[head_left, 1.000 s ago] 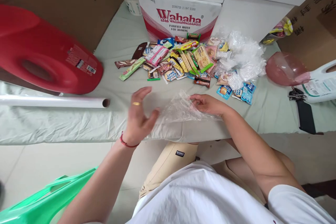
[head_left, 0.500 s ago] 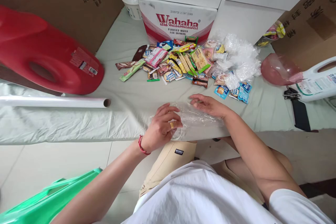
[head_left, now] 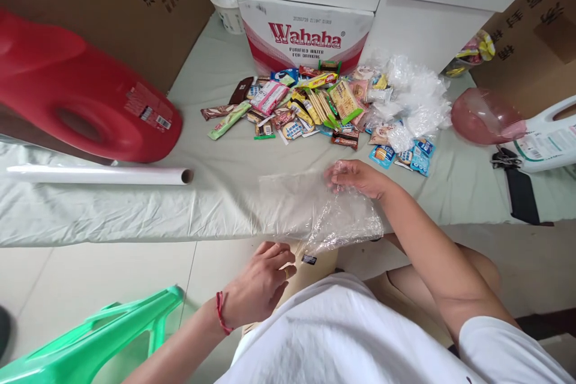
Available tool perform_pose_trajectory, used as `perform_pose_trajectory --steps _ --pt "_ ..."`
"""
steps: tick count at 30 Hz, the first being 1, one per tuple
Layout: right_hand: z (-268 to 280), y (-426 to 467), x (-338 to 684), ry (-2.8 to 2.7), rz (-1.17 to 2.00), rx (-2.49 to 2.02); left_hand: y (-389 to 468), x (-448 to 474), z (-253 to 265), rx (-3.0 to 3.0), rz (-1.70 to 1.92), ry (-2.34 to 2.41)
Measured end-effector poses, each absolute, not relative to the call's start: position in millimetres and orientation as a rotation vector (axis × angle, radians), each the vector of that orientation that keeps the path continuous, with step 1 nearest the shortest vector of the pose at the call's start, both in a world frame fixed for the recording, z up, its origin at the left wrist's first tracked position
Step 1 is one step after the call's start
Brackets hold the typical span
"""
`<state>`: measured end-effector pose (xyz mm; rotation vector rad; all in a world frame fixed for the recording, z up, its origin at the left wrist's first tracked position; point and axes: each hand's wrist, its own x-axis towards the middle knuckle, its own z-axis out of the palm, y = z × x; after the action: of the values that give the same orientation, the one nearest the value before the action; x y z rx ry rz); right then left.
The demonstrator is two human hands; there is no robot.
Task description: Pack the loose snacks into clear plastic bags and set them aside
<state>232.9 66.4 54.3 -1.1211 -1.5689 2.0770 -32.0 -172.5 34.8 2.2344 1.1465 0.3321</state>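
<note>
A clear bag [head_left: 324, 207] was spread flat at the near edge of the desk [head_left: 216, 132], its crumpled end hanging over that edge. One corner of the bag was pinched by the fingertips of the right hand [head_left: 355, 177]. The left hand [head_left: 261, 285] was held below the desk edge, loosely curled and empty, apart from the bag. Snacks [head_left: 310, 105] were piled toward the far edge, a white roll [head_left: 99, 175] lay at the left.
</note>
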Motion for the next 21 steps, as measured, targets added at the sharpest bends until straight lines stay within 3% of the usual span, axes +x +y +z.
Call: perform_pose_trajectory --steps 5,10,14,18,21 --pt "50 63 223 -1.596 1.995 -1.180 -166 -20 76 2.019 -0.180 1.323" --pt "44 56 209 -1.582 1.901 -1.166 -133 34 122 1.923 0.368 1.424" --pt "46 60 213 -1.495 1.839 -1.263 -74 54 81 2.047 0.702 1.807" --pt "57 82 241 -1.272 1.908 -1.350 -28 46 26 2.130 0.553 1.932" --pt "64 101 269 -1.052 1.857 -1.278 -17 41 13 2.133 0.448 1.972"
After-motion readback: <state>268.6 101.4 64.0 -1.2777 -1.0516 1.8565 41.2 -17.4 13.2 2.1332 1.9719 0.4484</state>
